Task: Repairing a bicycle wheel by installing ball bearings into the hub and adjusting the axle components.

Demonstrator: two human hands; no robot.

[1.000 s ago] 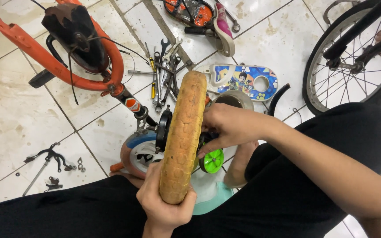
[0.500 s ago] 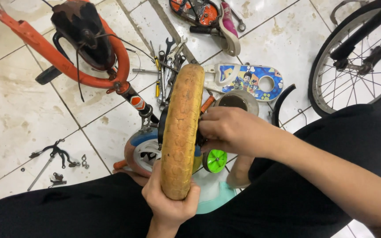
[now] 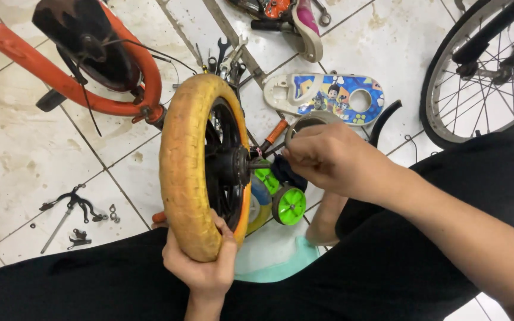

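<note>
The small yellow-tyred wheel (image 3: 200, 166) was gripped upright by the left hand (image 3: 204, 267); its axle (image 3: 256, 166) was pinched by the right hand (image 3: 328, 157), mid-adjustment; steady turning seemed needed.

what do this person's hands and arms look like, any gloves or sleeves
Both hands are bare: no gloves, rings or watch show on the left hand or the right hand. The right forearm is uncovered along all of its visible length, with no sleeve in view. Only the wrist of the left arm shows, also bare.
</note>
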